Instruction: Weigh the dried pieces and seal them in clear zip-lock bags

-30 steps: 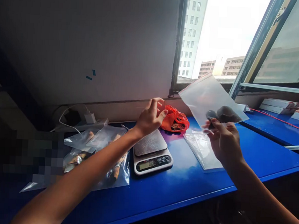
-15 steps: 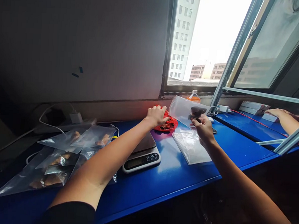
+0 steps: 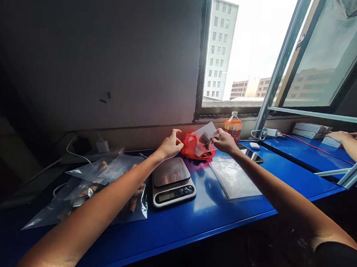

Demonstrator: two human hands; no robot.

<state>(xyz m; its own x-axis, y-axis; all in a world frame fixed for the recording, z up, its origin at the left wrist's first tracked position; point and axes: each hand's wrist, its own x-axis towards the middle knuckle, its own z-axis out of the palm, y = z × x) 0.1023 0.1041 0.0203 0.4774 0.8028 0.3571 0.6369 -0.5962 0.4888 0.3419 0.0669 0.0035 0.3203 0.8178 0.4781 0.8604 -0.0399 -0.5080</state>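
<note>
My right hand (image 3: pixel 225 141) pinches a clear plastic bag (image 3: pixel 207 131), which has a dark piece (image 3: pixel 205 140) showing in it or through it. That bag hangs just above a red plastic bag (image 3: pixel 190 146) with brown pieces in its mouth. To the left of the red bag, my left hand (image 3: pixel 169 145) has its thumb and fingers apart with nothing visible between them. Below the left hand sits a kitchen scale (image 3: pixel 172 174) with a bare metal plate and a lit display. A stack of flat clear bags (image 3: pixel 235 179) lies right of the scale.
Filled clear bags (image 3: pixel 133 201) with brown pieces lie left of the scale, partly under my left forearm. A bottle of orange liquid (image 3: pixel 233 126), a phone (image 3: pixel 251 154) and a white case (image 3: pixel 255 146) stand at the back. Another person's hand (image 3: pixel 341 137) rests near white boxes (image 3: pixel 312 129).
My left hand has come out of the red bag and moved left, fingers spread. My right hand has carried the clear bag left, over the red bag. The view has shifted slightly.
</note>
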